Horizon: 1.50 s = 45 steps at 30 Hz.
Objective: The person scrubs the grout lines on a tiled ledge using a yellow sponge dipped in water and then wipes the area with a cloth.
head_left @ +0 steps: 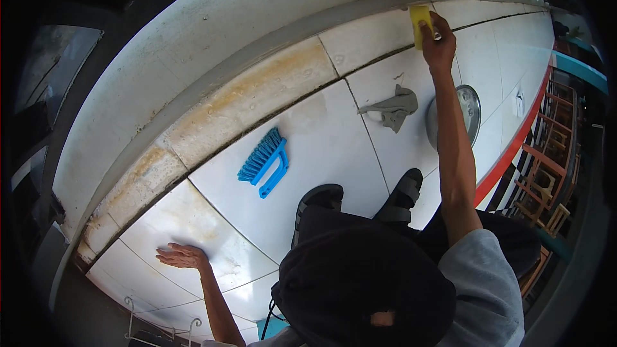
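Observation:
My right hand (439, 48) grips a yellow sponge (420, 19) on the narrow tile strip beside the curved wall, at upper right. My left hand (182, 256) lies flat at lower left on a stained white tile (160, 222), fingers stretched out. A blue brush (263, 157) with a handle lies bristles sideways between my hands. A crumpled grey cloth (399, 108) lies right of the brush, below the sponge. A round metal basin (469, 106) sits at the right, partly hidden behind my right forearm.
A curved pale wall (193, 38) runs along the top of the tiles. My sandalled feet (402, 196) are at lower middle. A red edge (493, 177) borders the tiles at right, with wooden furniture (546, 180) beyond it. White scrolled metalwork (130, 315) shows at bottom left.

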{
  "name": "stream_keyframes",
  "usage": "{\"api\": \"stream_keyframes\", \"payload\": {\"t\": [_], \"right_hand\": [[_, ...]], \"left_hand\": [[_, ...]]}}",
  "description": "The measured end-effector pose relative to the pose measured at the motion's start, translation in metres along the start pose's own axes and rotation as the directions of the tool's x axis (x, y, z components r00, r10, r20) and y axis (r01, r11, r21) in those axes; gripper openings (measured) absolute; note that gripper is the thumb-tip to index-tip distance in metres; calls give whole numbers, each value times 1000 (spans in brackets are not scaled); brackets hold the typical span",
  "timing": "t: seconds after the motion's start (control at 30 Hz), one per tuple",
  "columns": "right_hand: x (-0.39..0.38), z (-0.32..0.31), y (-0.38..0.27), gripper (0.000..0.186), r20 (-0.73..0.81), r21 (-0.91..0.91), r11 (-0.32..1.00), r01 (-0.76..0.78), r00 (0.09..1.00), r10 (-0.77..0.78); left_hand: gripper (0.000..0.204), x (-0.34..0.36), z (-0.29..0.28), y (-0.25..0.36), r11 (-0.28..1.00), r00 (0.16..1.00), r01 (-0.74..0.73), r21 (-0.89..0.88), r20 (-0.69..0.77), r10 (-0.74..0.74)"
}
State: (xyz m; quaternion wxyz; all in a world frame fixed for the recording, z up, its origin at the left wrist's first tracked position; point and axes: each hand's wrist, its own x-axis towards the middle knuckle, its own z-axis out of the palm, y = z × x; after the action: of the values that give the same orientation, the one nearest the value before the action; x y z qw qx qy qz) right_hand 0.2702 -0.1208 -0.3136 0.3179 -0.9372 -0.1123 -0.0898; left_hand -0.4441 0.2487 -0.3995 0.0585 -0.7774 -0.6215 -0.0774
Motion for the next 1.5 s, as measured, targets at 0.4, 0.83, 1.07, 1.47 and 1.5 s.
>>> {"api": "stream_keyframes", "payload": {"t": [0.4,0.83,1.07,1.47,1.5], "right_hand": [[93,27,93,29,-38,-684,715,-143,986,161],[-211,159,-261,37,660,185,972,145,715,-232],[-164,82,-244,46,489,367,928,60,837,-247],[112,20,121,38,12,-649,744,-157,976,217],[100,24,121,37,-4,-642,752,-151,981,194]], "left_hand": [[61,-7,13,8,997,997,73,19,34,-73],[64,-7,10,23,996,996,89,-32,30,-88],[67,-8,-3,16,989,993,120,-82,1,-120],[73,-15,17,18,994,996,83,-69,32,-81],[73,-12,15,23,995,996,80,-64,35,-78]]}}
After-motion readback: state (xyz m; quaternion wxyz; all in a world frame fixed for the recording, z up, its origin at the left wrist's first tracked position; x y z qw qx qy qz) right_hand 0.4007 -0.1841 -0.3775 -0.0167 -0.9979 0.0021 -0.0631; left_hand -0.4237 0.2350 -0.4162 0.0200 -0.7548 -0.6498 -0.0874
